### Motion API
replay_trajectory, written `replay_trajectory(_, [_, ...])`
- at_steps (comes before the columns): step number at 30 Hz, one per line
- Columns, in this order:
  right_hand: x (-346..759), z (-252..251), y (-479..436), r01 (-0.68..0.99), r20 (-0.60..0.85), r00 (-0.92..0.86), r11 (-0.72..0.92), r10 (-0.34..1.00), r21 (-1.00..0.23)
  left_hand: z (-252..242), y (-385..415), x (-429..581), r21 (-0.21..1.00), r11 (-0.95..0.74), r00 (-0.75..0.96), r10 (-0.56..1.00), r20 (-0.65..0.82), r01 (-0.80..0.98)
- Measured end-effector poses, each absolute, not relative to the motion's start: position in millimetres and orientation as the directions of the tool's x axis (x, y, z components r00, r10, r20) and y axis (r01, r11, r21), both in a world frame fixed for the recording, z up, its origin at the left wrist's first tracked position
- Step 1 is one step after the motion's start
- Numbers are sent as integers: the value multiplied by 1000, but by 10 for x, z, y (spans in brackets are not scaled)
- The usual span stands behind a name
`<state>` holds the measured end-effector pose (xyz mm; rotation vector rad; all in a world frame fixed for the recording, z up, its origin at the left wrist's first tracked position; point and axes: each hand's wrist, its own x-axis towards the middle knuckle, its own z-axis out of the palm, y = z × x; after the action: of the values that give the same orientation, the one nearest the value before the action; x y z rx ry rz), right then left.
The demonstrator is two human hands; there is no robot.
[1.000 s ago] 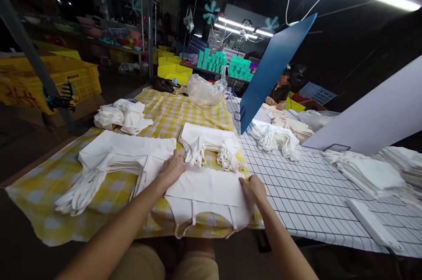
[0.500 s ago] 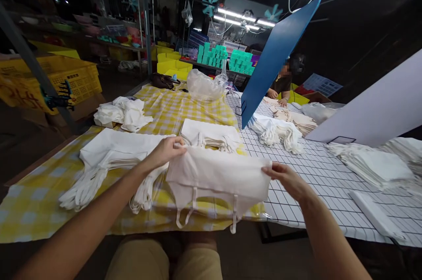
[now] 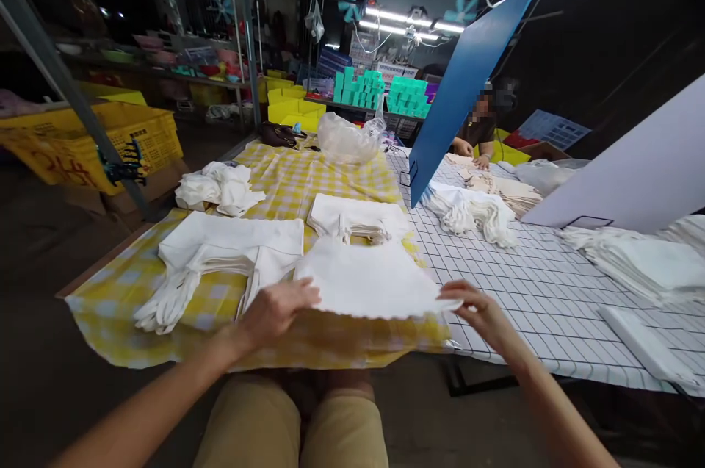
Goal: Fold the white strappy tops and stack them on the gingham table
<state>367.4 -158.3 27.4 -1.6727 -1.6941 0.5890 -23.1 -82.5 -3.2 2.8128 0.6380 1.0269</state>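
A white camisole top (image 3: 369, 277) is stretched between my two hands, its wavy edge towards me. My left hand (image 3: 278, 306), a little blurred, pinches its near left corner. At the near right corner, my right hand (image 3: 474, 303) grips the cloth between thumb and fingers. The top's far part lies over the yellow checked cloth, close to a small stack of folded white tops (image 3: 358, 214). Left of it is a larger stack of white tops (image 3: 231, 236) with straps hanging towards me. The top's straps are hidden from view.
A crumpled white pile (image 3: 220, 187) and a clear plastic bag (image 3: 346, 137) lie further back. A blue panel (image 3: 468, 93) stands on the gridded cloth (image 3: 485, 284), with more white stacks (image 3: 633, 255) to the right. Behind it, a co-worker (image 3: 479, 130) handles beige pieces.
Both hands have drawn the top's held edge down towards me. Its strap end, earlier hanging near me, is out of sight, and the body now spreads away from me.
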Motion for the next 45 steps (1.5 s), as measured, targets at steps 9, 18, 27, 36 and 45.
replay_trajectory(9, [3732, -598, -2079, 785, 194, 41, 88, 980, -613, -696, -1176, -293, 249, -854, 766, 519, 379, 456])
replay_trajectory(18, [3549, -41, -2110, 581, 230, 202, 72, 952, -811, -16, -1089, -259, 641, -644, 530, 746, 404, 418])
replay_trajectory(27, [3401, 734, -1972, 280, 58, 414, -67, 908, -958, 651, -908, -242, 839, -356, 242, 930, 276, 412])
replay_trajectory(36, [3356, -316, -1182, 805, 103, 430, -329, 897, -493, -289, -445, 235, 457, -202, 202, 978, 49, 866])
replay_trajectory(45, [3253, -503, -1052, 878, 341, 469, -386, 815, -284, -355, -479, 403, 195, -306, 265, 941, 210, 932])
